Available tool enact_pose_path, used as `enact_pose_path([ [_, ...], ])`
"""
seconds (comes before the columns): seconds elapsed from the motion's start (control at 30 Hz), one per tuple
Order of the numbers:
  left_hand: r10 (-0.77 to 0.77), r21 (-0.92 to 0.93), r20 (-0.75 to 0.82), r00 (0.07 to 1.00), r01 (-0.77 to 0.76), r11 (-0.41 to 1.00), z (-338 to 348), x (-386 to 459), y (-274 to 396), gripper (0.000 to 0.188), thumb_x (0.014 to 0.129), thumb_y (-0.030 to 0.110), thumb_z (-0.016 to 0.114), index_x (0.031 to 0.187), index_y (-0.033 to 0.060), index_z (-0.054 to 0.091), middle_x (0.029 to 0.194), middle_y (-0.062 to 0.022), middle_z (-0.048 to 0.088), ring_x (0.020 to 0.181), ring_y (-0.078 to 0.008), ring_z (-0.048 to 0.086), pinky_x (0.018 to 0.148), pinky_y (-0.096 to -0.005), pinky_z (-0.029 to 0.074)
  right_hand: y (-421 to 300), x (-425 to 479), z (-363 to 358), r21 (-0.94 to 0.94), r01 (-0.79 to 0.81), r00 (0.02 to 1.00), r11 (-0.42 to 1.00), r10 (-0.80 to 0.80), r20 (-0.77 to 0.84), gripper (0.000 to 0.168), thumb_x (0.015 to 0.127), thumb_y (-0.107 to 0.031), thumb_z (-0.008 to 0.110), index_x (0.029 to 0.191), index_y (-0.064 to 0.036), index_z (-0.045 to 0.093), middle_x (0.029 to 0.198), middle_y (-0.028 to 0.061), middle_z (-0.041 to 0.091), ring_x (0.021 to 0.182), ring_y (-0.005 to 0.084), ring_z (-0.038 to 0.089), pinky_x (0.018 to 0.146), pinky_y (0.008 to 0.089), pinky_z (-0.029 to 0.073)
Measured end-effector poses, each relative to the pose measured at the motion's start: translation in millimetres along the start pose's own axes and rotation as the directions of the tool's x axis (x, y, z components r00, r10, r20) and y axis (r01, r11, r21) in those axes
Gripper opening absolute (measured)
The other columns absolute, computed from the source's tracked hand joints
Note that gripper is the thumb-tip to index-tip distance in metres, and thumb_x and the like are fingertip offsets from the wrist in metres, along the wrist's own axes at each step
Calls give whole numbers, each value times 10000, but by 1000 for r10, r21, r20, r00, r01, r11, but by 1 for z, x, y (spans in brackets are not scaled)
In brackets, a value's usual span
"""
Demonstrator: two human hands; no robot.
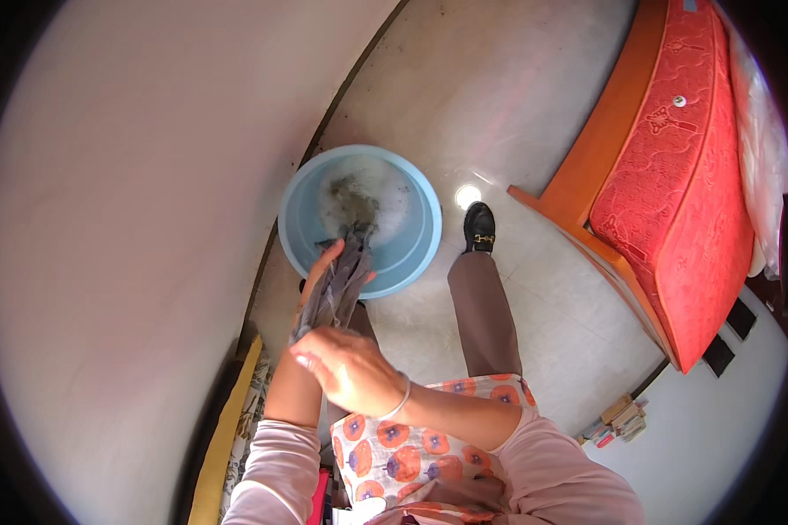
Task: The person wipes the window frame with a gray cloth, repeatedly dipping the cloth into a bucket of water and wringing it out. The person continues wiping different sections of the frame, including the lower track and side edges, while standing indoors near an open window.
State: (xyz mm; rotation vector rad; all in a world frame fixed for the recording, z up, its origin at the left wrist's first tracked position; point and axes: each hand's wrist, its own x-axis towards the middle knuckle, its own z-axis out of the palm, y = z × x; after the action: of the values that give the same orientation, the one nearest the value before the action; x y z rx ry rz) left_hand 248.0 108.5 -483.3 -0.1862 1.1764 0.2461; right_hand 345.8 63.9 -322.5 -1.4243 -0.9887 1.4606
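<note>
A grey, wet-looking cloth [337, 282] stretches between my two hands over a light blue plastic basin [290, 203]. My right hand [351, 367] is closed on the cloth's upper end, nearest my body; a thin bangle circles that wrist. Lower down, my left hand [322, 266] wraps around the bunched cloth at the basin's near rim, with the thumb on one side and fingertips showing on the other. The cloth's dark lower end hangs inside the basin, above murky water with white suds [394, 197]. Whether that end touches the water I cannot tell.
A pale wall [138, 197] rises close on the left. My black loafer [479, 226] stands right of the basin on the grey floor [499, 79]. Farther right is a wooden bed frame [597, 125] with a red mattress [683, 197]. Several small boxes [624, 420] sit by the lower-right wall.
</note>
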Motion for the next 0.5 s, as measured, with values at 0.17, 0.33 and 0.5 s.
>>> enact_pose_path([
  [0.17, 101, -172, 197, 975, -67, 983, -61, 2, -34, 366, 928, 234, 517, 1226, 23, 489, 1208, -125, 565, 1018, -260, 604, 823, -367, 543, -48, -3, -12, 73, 108, 993, 992, -103, -63, 133, 855, -35, 594, 983, -2, 582, 846, 125, 620, 773, 254, 636, 699, 326, 505],
  [0.33, 237, -413, 235, 943, -124, 902, -6, -57, -41, 366, 969, 183, 392, 1287, 13, 452, 1261, -146, 534, 1134, -293, 542, 943, -411, 482, 5, 58, -63, 195, -17, 961, 981, 69, -267, 172, 916, -137, 544, 1038, -22, 582, 907, 76, 626, 825, 143, 591, 711, 277, 482],
  [0.5, 324, -532, 148, 935, -200, 823, 50, -100, -32, 397, 968, 233, 377, 1290, 15, 454, 1265, -168, 533, 1111, -340, 553, 912, -450, 498, 109, 87, -101, 302, -297, 907, 906, 366, -208, 474, 876, -282, 639, 1281, -93, 483, 1055, 99, 601, 982, 170, 567, 894, 306, 430],
])
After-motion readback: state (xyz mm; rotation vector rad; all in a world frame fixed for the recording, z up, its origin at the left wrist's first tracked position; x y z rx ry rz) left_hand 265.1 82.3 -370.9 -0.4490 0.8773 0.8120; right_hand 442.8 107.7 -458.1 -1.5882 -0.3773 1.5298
